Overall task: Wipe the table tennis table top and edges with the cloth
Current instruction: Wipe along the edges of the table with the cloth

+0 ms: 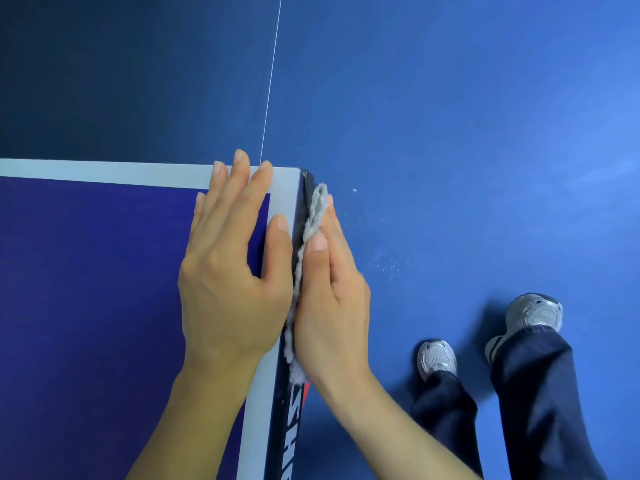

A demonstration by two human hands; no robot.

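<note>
Our left grip (228, 271) lies flat on the bench (86, 306) top at its corner, fingers straight and slightly apart; our right grip (329, 296), fingers straight and together, presses the grey cloth (313, 216) against the bench's dark side edge, just below the corner; our shoes (436, 358) stand on the blue floor (450, 133).
</note>
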